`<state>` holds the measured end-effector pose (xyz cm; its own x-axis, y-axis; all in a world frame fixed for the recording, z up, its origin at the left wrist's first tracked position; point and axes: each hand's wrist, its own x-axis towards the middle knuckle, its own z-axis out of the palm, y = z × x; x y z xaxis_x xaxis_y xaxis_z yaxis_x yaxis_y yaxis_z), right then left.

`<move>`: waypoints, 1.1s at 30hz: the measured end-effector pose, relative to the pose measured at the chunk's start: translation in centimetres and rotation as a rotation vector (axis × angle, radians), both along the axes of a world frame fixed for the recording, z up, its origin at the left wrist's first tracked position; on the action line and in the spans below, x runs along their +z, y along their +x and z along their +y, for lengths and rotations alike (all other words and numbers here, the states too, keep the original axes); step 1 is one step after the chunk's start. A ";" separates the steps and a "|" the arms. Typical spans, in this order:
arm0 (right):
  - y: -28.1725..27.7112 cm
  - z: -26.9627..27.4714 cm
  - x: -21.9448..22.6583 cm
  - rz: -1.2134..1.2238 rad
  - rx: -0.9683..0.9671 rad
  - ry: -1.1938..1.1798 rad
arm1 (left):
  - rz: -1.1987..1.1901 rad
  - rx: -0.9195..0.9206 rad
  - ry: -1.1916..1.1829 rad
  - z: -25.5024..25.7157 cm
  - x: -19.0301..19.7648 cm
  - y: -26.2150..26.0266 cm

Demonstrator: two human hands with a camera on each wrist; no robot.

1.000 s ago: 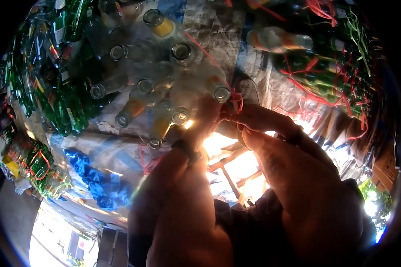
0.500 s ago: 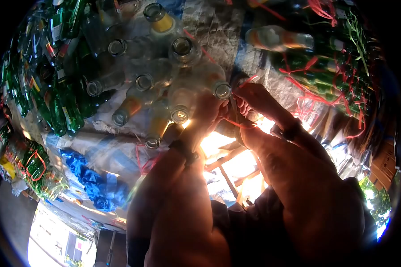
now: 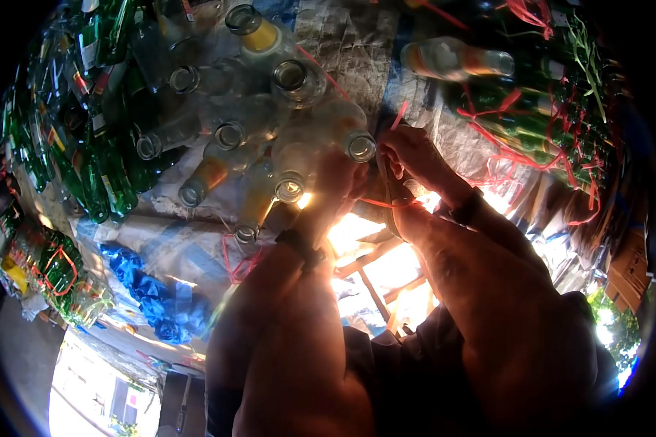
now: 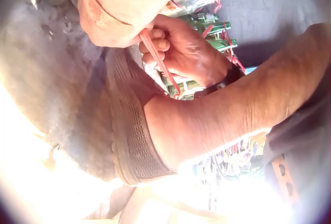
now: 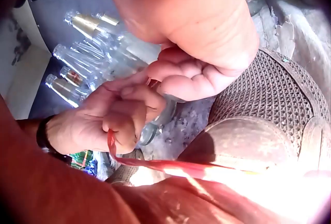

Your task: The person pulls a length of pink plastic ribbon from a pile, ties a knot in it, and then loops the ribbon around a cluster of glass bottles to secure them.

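Note:
Several clear glass bottles stand bunched together beside the shoes, mouths up. My left hand is at the near side of the bunch, its curled fingers gripping a red plastic strip; in the left wrist view this strip hangs from its fingers. Close by on the right, my right hand has its fingers curled, and a red strip end sticks up from it. In the right wrist view the fingertips of both hands meet in front of the bottles, partly hiding the strip between them.
Many green bottles lie piled at the left. Red-tied green bottles are at the right, with a clear bottle lying on top. A crumpled blue plastic sheet lies at the lower left. A mesh shoe is close below the hands.
My right hand has moved up and away from the left hand, and a red strip end now rises above it. The left hand stays beside the bottles, which have shifted slightly left in view.

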<state>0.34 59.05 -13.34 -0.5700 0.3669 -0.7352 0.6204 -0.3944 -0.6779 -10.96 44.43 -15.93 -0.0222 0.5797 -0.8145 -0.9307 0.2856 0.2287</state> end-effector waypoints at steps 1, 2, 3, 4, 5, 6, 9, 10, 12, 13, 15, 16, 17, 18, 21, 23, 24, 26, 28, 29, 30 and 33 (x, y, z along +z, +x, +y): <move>0.0 0.2 -0.2 0.000 -0.002 -0.001 | 0.000 -0.002 -0.001 -0.3 -0.3 -0.1; 0.0 0.6 -0.5 -0.033 0.005 0.004 | -0.014 0.007 -0.001 -0.6 -0.5 -0.3; 0.0 0.8 -0.7 -0.066 0.013 0.010 | -0.029 0.016 -0.001 -0.9 -0.8 -0.4; 0.0 0.9 -0.7 -0.067 0.011 0.010 | -0.029 0.014 -0.001 -0.9 -0.7 -0.6; 0.0 0.9 -0.8 -0.080 0.016 0.033 | -0.048 0.037 -0.015 -1.0 -0.6 -0.7; -0.1 0.9 -0.9 -0.094 0.021 0.057 | -0.067 0.061 -0.030 -1.1 -0.4 -0.7; -0.4 1.2 -1.0 -0.118 0.040 0.054 | -0.024 0.093 0.048 -1.3 -0.4 -0.6; -0.5 1.2 -1.0 -0.118 0.039 0.054 | -0.024 0.092 0.047 -1.4 -0.3 -0.7; -0.6 1.1 -1.0 -0.134 -0.016 0.017 | -0.129 0.144 0.055 -1.7 -0.3 -1.2; -0.5 1.1 -0.9 -0.136 -0.018 0.017 | -0.131 0.143 0.054 -2.0 -0.6 -1.4; -0.4 1.1 -0.9 -0.123 -0.081 -0.064 | -0.173 0.095 0.233 -2.5 -1.1 -1.8; -0.4 1.2 -0.7 -0.123 -0.082 -0.065 | -0.174 0.094 0.232 -2.1 -0.5 -1.8; -0.4 1.3 -0.6 -0.111 -0.078 -0.075 | -0.122 0.116 0.158 -1.7 0.0 -1.6; -0.4 1.4 -0.4 -0.100 -0.075 -0.085 | -0.072 0.137 0.084 -1.4 0.6 -1.6; -0.3 1.6 -0.3 0.023 -0.055 -0.094 | -0.059 0.108 0.074 -1.5 0.2 -1.7; -0.5 1.7 -0.4 0.032 -0.071 -0.088 | -0.071 0.128 0.077 -1.7 -0.5 -1.4; -0.5 1.7 -0.4 0.041 -0.087 -0.082 | -0.083 0.148 0.081 -1.8 -0.8 -1.2; -0.7 1.7 0.0 0.040 -0.109 -0.085 | -0.079 0.130 0.034 -1.8 -1.0 -1.0; -0.7 1.8 0.1 0.040 -0.131 -0.087 | -0.074 0.113 -0.012 -1.7 -1.2 -0.8; -0.6 1.9 0.0 0.042 -0.136 -0.091 | -0.085 0.113 -0.004 -1.7 -1.4 -0.8; -0.5 1.9 -0.1 0.044 -0.141 -0.095 | -0.096 0.114 0.003 -1.6 -1.5 -0.7; -0.6 2.1 -0.5 0.074 -0.153 -0.064 | -0.055 0.112 0.023 -0.8 -1.5 -0.4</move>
<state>-0.30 61.16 -13.80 -0.5648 0.4077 -0.7175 0.4989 -0.5239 -0.6904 -11.32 43.58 -17.40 -0.0437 0.5947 -0.8028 -0.9678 0.1743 0.1818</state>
